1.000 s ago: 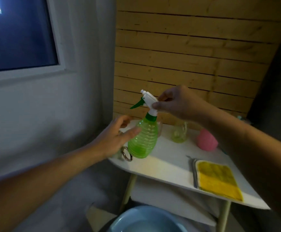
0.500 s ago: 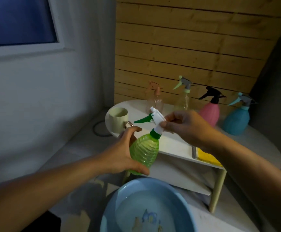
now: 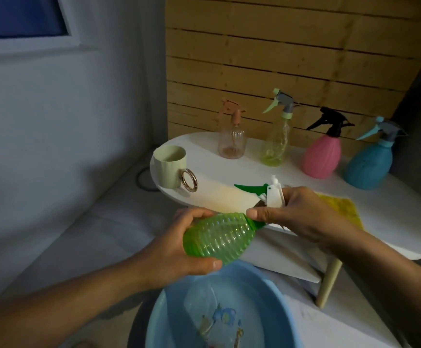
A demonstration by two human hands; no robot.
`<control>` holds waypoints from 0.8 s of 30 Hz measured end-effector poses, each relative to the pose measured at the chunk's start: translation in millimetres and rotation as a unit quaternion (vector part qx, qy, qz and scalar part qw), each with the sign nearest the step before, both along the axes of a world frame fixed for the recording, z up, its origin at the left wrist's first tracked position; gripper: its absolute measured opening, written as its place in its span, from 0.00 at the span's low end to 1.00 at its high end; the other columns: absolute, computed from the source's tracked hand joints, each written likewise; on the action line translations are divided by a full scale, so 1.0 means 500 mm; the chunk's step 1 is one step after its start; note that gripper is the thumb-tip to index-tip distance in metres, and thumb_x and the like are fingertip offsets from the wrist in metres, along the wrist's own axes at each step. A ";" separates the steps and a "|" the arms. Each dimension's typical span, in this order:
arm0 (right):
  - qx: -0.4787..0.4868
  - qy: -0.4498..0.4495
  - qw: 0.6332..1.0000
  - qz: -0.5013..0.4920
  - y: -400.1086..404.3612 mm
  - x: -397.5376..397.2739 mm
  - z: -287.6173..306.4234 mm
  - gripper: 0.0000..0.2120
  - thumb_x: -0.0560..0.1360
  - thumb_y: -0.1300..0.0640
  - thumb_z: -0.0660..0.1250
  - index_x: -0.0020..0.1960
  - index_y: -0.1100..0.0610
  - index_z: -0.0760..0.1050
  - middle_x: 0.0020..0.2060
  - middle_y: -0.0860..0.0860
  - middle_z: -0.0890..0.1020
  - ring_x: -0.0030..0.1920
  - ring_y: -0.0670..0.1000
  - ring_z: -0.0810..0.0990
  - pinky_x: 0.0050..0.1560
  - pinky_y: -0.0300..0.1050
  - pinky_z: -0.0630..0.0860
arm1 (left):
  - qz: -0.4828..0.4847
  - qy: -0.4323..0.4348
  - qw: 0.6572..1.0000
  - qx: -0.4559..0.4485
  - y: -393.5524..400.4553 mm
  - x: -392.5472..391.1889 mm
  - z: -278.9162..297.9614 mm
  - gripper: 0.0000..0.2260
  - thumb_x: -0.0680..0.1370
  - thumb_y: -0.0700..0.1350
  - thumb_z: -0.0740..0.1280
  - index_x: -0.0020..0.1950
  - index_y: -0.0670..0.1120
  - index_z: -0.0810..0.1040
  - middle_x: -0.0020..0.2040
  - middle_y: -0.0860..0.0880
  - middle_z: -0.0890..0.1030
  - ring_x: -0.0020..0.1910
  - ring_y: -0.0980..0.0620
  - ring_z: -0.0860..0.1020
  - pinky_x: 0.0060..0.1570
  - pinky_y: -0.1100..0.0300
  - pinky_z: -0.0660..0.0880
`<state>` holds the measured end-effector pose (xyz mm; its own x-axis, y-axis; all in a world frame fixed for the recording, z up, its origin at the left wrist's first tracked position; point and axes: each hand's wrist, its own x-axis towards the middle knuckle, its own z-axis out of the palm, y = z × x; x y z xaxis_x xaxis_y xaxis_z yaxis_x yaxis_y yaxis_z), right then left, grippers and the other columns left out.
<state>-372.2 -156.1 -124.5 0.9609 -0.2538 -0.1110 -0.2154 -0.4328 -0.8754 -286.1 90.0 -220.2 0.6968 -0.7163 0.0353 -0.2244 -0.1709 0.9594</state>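
Observation:
A ribbed green spray bottle (image 3: 219,238) is tilted nearly on its side above a blue basin (image 3: 169,320). My left hand (image 3: 179,247) grips its body from the left, thumb underneath. My right hand (image 3: 294,212) holds the white spray head (image 3: 274,197) with its green trigger, thumb and fingers around the green collar at the neck. The bottle's base points lower left, the nozzle upper right.
A white oval table (image 3: 355,192) carries a pale green mug (image 3: 170,169), a clear pinkish bottle (image 3: 231,139), a yellowish spray bottle (image 3: 277,144), a pink one (image 3: 322,156), a blue one (image 3: 370,164) and a yellow cloth (image 3: 342,207). A wooden wall stands behind, a white wall left.
The green bottle has come off the table, down toward me, and tipped from upright to nearly sideways over the basin. My left hand has closed around its body. The view has dropped lower.

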 end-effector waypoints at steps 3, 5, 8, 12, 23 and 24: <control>0.030 -0.003 1.000 0.007 -0.012 -0.001 -0.006 0.14 0.63 0.54 0.81 0.46 0.59 0.86 0.45 0.56 0.88 0.40 0.45 0.82 0.46 0.36 0.79 | -0.008 0.108 0.993 -0.042 0.004 0.012 0.004 0.34 0.66 0.54 0.82 0.70 0.64 0.73 0.68 0.54 0.77 0.65 0.49 0.80 0.60 0.44 0.80; 0.066 -0.010 0.998 0.011 -0.013 -0.001 -0.012 0.14 0.64 0.59 0.81 0.49 0.62 0.86 0.48 0.57 0.88 0.42 0.44 0.82 0.47 0.34 0.79 | 0.014 0.195 0.977 -0.084 -0.001 0.021 0.005 0.30 0.66 0.55 0.79 0.67 0.62 0.76 0.67 0.51 0.78 0.64 0.45 0.81 0.60 0.39 0.79; 0.096 -0.019 0.995 0.012 -0.011 0.000 -0.020 0.17 0.63 0.61 0.80 0.51 0.63 0.85 0.48 0.53 0.88 0.45 0.44 0.84 0.50 0.33 0.80 | 0.056 0.305 0.945 -0.107 -0.013 0.025 0.004 0.25 0.70 0.61 0.76 0.65 0.57 0.77 0.67 0.43 0.79 0.62 0.37 0.81 0.53 0.39 0.79; 0.129 -0.023 0.991 -0.027 -0.005 0.001 -0.035 0.21 0.61 0.55 0.79 0.52 0.60 0.84 0.46 0.51 0.88 0.44 0.44 0.83 0.49 0.36 0.81 | -0.004 0.339 0.938 -0.079 -0.010 0.021 0.015 0.36 0.71 0.69 0.73 0.74 0.55 0.71 0.70 0.43 0.78 0.62 0.42 0.82 0.48 0.46 0.82; 0.176 -0.023 0.983 -0.040 -0.009 0.020 -0.044 0.27 0.61 0.59 0.80 0.59 0.64 0.80 0.46 0.57 0.86 0.44 0.49 0.82 0.51 0.42 0.79 | -0.045 0.271 0.962 -0.007 0.005 0.027 0.025 0.35 0.67 0.69 0.77 0.70 0.54 0.79 0.66 0.45 0.82 0.67 0.40 0.79 0.72 0.37 0.69; 0.179 -0.028 0.983 -0.040 -0.010 0.024 -0.043 0.28 0.61 0.59 0.80 0.58 0.66 0.80 0.45 0.57 0.86 0.45 0.50 0.82 0.54 0.44 0.78 | -0.055 0.287 0.956 -0.014 0.005 0.029 0.023 0.33 0.69 0.70 0.74 0.70 0.55 0.79 0.67 0.43 0.81 0.69 0.37 0.76 0.72 0.37 0.67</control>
<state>-360.4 -161.2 -146.2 0.9463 -0.2835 -0.1554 -0.1845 -0.0787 -0.9797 -271.5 92.6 -208.6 0.5281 -0.7902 -0.3110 0.3255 -0.1499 0.9336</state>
